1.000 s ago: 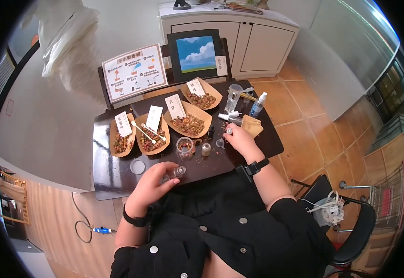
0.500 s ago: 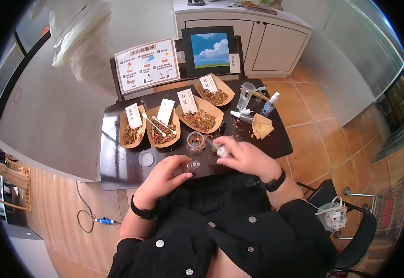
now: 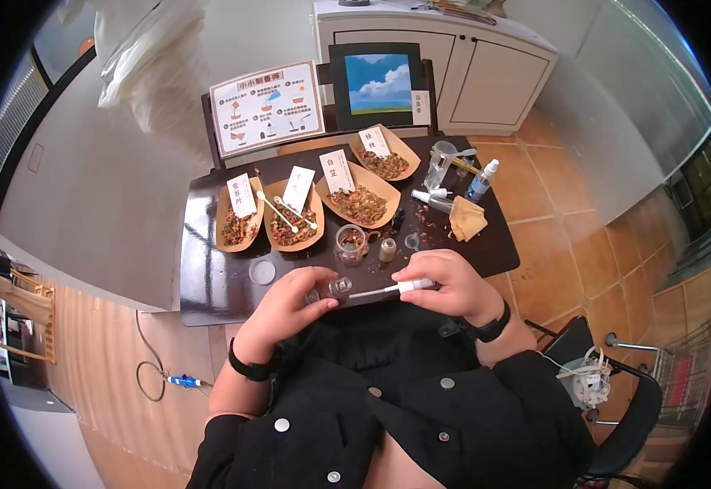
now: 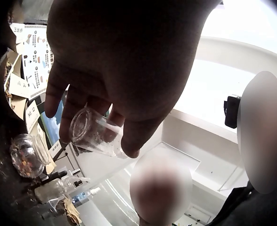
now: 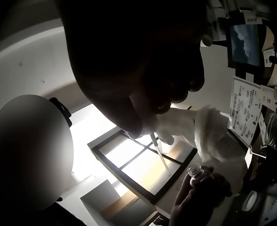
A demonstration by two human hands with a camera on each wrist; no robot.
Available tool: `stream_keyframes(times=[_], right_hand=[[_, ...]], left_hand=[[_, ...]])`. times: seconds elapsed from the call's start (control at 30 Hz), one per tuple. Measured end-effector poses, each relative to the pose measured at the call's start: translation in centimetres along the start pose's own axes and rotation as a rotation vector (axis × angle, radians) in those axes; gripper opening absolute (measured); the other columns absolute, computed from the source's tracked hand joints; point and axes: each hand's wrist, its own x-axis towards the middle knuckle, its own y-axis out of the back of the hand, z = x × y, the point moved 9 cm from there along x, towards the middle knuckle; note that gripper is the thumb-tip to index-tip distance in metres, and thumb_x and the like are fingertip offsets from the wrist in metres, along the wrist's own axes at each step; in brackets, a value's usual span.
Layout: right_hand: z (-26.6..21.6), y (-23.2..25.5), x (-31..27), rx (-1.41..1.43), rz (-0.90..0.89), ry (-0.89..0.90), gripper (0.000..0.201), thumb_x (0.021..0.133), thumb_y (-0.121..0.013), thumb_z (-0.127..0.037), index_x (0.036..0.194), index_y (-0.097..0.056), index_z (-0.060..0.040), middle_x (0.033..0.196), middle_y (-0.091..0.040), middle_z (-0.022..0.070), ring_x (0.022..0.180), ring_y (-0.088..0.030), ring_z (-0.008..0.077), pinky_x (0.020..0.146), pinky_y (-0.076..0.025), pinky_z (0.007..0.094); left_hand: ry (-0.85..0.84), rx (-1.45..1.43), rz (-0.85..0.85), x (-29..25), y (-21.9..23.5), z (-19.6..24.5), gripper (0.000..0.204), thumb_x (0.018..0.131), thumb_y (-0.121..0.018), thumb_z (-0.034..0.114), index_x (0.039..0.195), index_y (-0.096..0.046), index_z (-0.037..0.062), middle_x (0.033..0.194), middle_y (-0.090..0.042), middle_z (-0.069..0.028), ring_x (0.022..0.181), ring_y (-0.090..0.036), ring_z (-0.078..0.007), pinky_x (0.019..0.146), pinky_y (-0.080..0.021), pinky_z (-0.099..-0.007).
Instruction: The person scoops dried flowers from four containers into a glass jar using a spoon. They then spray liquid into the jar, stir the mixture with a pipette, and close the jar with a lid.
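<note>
The left hand [image 3: 290, 303] holds a small clear glass bottle [image 3: 340, 286] tipped sideways, its mouth toward the right hand. Thumb and fingers lie around the same bottle [image 4: 95, 134] in the left wrist view. Pinched in the right hand [image 3: 447, 284] is a white-collared dropper [image 3: 408, 286], its thin tube pointing left at the bottle's mouth with a small gap between. From the right wrist, the dropper tube [image 5: 159, 153] slants down toward the bottle [image 5: 195, 173] in the left hand [image 5: 199, 200]. A second small bottle [image 3: 387, 249] stands on the table.
Several paper trays of dried petals, one of them a tray [image 3: 362, 200] with a card, line the dark table's [image 3: 209, 285] back. A jar of petals [image 3: 351, 242], a round lid [image 3: 262, 271], a spray bottle [image 3: 482, 181] and a folded brown cloth [image 3: 467, 218] are also there.
The right hand has come from the table's right side toward the left hand, bringing the dropper with its tube now in view. The left hand keeps its bottle. The head view has shifted.
</note>
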Motion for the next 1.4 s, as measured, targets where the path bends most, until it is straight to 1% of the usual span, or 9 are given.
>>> stream_keyframes(times=[0.17,0.53,0.73,0.83,0.97,1.07,1.17,1.23,1.4], right_hand=[[0.6,1.4,-0.2,-0.140,0.176,-0.065,0.024,0.083,-0.076,-0.013,0.102,-0.069,-0.0010,0.088,-0.068,0.0133,0.078,-0.067,0.0294,0.070,-0.051,0.0352],[1.1,-1.2,0.5,-0.027,0.040,-0.025,0.025,0.082,-0.075,-0.009,0.105,-0.070,-0.0017,0.085,-0.066,0.0110,0.074,-0.065,0.0259,0.067,-0.049,0.0336],[1.7,-4.8,1.4,-0.083,-0.137,-0.039,0.029,0.093,-0.064,-0.026,0.112,-0.064,-0.0045,0.103,-0.070,0.0148,0.097,-0.068,0.0338,0.079,-0.052,0.0414],[2.1,-5.9,2.1,-0.086,-0.102,-0.046,0.024,0.093,-0.066,-0.022,0.110,-0.064,-0.0054,0.093,-0.069,0.0126,0.090,-0.069,0.0334,0.078,-0.054,0.0401],[5.0,-6.2,2.4,0.031,-0.126,-0.364,0.030,0.096,-0.063,-0.036,0.101,-0.062,-0.0066,0.084,-0.068,0.0132,0.081,-0.067,0.0334,0.070,-0.051,0.0396],[5.6,-6.8,2.2,-0.022,-0.203,-0.334,0.035,0.096,-0.062,-0.042,0.098,-0.061,-0.0069,0.080,-0.066,0.0149,0.077,-0.065,0.0339,0.067,-0.049,0.0395],[4.5,-6.8,2.2,-0.065,-0.258,-0.250,0.037,0.097,-0.060,-0.044,0.095,-0.059,-0.0070,0.078,-0.064,0.0155,0.077,-0.065,0.0359,0.066,-0.048,0.0418],[3.9,-7.0,2.1,-0.075,-0.279,-0.185,0.039,0.097,-0.058,-0.046,0.093,-0.058,-0.0069,0.077,-0.063,0.0159,0.078,-0.064,0.0379,0.065,-0.047,0.0439],[0.0,-6.3,2.5,-0.292,-0.188,0.223,0.035,0.094,-0.064,-0.041,0.090,-0.056,-0.0073,0.075,-0.061,0.0142,0.075,-0.063,0.0355,0.064,-0.046,0.0444]], left_hand=[[0.018,-0.023,-0.007,0.1,-0.1,0.1,0.038,0.084,-0.077,0.014,0.117,-0.062,0.0023,0.099,-0.065,-0.0126,0.092,-0.064,-0.0283,0.084,-0.050,-0.0383],[0.002,-0.012,-0.008,0.1,-0.2,-0.1,0.039,0.083,-0.078,0.014,0.116,-0.062,0.0023,0.099,-0.065,-0.0131,0.092,-0.064,-0.0298,0.083,-0.050,-0.0387],[-0.057,-0.056,-0.066,0.8,-1.2,1.0,0.037,0.082,-0.078,0.015,0.115,-0.063,0.0036,0.094,-0.065,-0.0119,0.087,-0.062,-0.0306,0.078,-0.049,-0.0395],[-0.147,-0.012,-0.053,1.0,-1.4,1.3,0.036,0.082,-0.077,0.016,0.114,-0.064,0.0043,0.093,-0.065,-0.0119,0.085,-0.061,-0.0311,0.076,-0.049,-0.0401],[-0.065,-0.030,-0.003,0.9,0.0,1.1,0.037,0.082,-0.077,0.015,0.115,-0.065,0.0043,0.092,-0.065,-0.0123,0.084,-0.061,-0.0315,0.075,-0.049,-0.0403],[-0.080,0.070,-0.022,0.9,0.2,1.3,0.038,0.082,-0.077,0.015,0.116,-0.064,0.0034,0.094,-0.065,-0.0130,0.086,-0.062,-0.0325,0.076,-0.050,-0.0401],[-0.118,-0.076,-0.042,0.7,-0.2,1.5,0.036,0.084,-0.076,0.013,0.116,-0.064,0.0020,0.096,-0.067,-0.0124,0.086,-0.064,-0.0288,0.077,-0.051,-0.0374],[0.029,-0.326,-0.139,0.5,-1.1,0.8,0.033,0.088,-0.073,0.010,0.118,-0.061,0.0005,0.097,-0.068,-0.0115,0.086,-0.066,-0.0230,0.077,-0.051,-0.0345],[0.094,-0.541,-0.197,0.7,-1.6,0.6,0.032,0.092,-0.069,0.007,0.121,-0.057,0.0005,0.095,-0.068,-0.0100,0.085,-0.065,-0.0176,0.074,-0.049,-0.0315]])
